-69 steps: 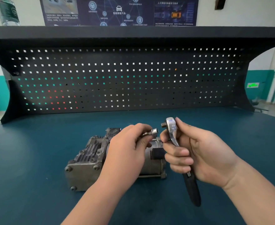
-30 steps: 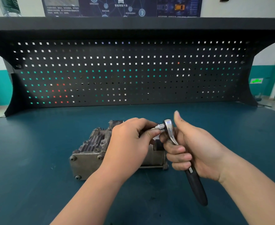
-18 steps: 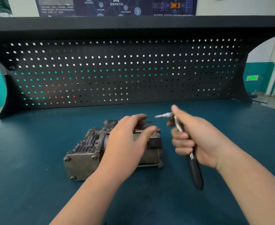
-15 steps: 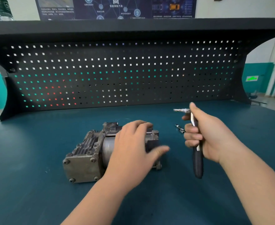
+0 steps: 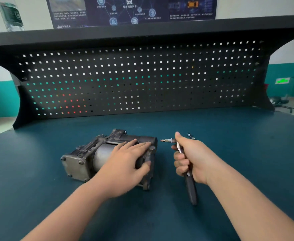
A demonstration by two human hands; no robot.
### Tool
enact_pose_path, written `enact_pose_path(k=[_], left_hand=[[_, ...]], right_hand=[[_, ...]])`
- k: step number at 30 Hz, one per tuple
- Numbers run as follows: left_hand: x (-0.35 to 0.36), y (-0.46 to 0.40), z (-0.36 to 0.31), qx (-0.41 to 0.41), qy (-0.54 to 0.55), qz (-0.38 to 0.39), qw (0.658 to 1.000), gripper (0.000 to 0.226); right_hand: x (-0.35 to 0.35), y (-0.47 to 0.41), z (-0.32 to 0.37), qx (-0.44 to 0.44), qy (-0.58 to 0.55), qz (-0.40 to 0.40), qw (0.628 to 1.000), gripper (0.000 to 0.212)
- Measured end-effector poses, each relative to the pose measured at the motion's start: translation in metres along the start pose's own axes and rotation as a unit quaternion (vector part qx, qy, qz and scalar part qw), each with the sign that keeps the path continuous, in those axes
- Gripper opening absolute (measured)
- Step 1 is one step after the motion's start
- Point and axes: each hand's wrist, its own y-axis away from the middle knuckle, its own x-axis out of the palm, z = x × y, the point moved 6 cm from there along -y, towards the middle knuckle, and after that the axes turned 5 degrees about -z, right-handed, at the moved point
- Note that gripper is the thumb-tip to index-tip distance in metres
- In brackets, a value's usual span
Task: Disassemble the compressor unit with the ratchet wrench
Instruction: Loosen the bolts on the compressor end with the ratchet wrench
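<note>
Two hands over a dark teal bench top [image 5: 38, 197]. Left hand [image 5: 125, 164] lies flat on top of the compressor unit [image 5: 83, 159], fingers straight and spread along its upper right end, thumb down the near side; it presses, not a curled grip. Compressor sits on the bench left of centre, lying on its side w/ a square bolted end plate facing near-left, a smooth cylindrical body in the middle, ribbed casting at the back.

Right hand [image 5: 193, 160] is wrapped round the ratchet wrench [image 5: 190, 186], fingers curled tight on the shaft, thumb straight up along the head. Black handle sticks out below the fist toward the viewer; wrench is held up off the bench. A bit/socket [image 5: 167, 140] projects sideways from the head, pointing left at the compressor's right end, near but apart from it.

Small metal piece [image 5: 191, 136] lies on the bench just behind the right hand; too small to tell what it is.

Containers: only a plastic bottle [image 5: 10, 14] on the shelf, top left, green label; contents can't tell. Black pegboard [image 5: 142, 80] backs the bench, poster [image 5: 134, 11] on the wall above.
</note>
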Motion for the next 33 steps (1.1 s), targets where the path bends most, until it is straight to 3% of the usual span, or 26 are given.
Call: enact_pose_path(k=[3, 7, 10, 12, 15, 20, 28, 33], left_hand=[[-0.023, 0.019, 0.021, -0.008, 0.091, 0.017, 0.996, 0.048], [-0.048, 0.049, 0.049, -0.060, 0.153, 0.066, 0.984, 0.045], [-0.062, 0.066, 0.058, -0.080, 0.177, 0.037, 0.980, 0.039], [-0.063, 0.068, 0.054, -0.077, 0.140, -0.008, 0.987, 0.035], [-0.058, 0.062, 0.051, -0.074, 0.094, -0.055, 0.991, 0.050], [-0.055, 0.055, 0.061, -0.046, 0.126, -0.030, 0.991, 0.041], [-0.049, 0.046, 0.082, -0.036, 0.213, -0.001, 0.976, 0.041], [-0.050, 0.050, 0.082, -0.032, 0.258, -0.013, 0.965, 0.032]], right_hand=[[0.013, 0.006, 0.001, -0.040, 0.037, 0.049, 0.997, 0.037], [0.027, 0.020, 0.018, -0.214, 0.147, 0.103, 0.960, 0.043], [0.036, 0.031, 0.018, -0.295, 0.229, 0.143, 0.917, 0.036], [0.045, 0.040, 0.013, -0.345, 0.321, 0.161, 0.867, 0.032], [0.059, 0.049, 0.000, -0.379, 0.412, 0.187, 0.808, 0.016], [0.069, 0.055, -0.008, -0.409, 0.483, 0.185, 0.752, 0.014], [0.080, 0.051, -0.011, -0.428, 0.522, 0.163, 0.720, 0.022], [0.080, 0.045, -0.013, -0.413, 0.515, 0.163, 0.733, 0.021]])
